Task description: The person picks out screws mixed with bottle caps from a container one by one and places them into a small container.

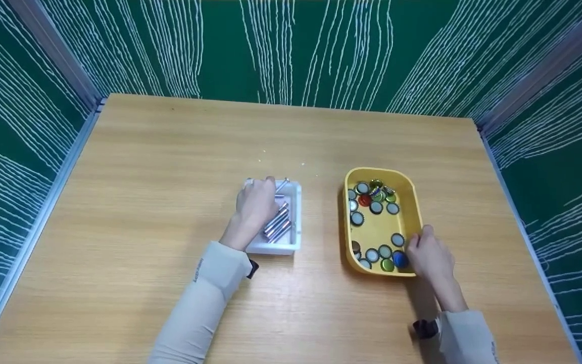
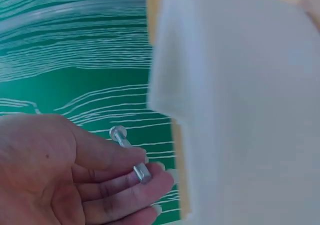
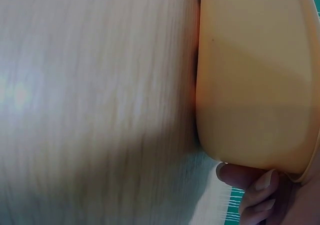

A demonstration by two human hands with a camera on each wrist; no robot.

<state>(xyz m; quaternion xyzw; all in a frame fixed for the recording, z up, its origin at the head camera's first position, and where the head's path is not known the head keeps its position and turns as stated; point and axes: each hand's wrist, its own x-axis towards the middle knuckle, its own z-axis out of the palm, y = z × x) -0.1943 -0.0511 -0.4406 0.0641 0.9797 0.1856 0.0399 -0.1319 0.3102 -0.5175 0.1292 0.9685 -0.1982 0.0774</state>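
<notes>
My left hand is over the left side of a small white box. Between its thumb and fingers it pinches a silver metal pin with a round, flat head. Several shiny metal rods lie slantwise in that box, partly hidden by the hand. Over to the right, my right hand grips the near right corner of a yellow tray. In the right wrist view its curled fingers touch the tray's end wall. Bottle caps in grey, green, blue and red lie scattered inside the tray.
Both containers stand on a wooden table, with bare wood between them. A few tiny white specks lie behind the white box. Green panels with white streaks enclose the back and sides.
</notes>
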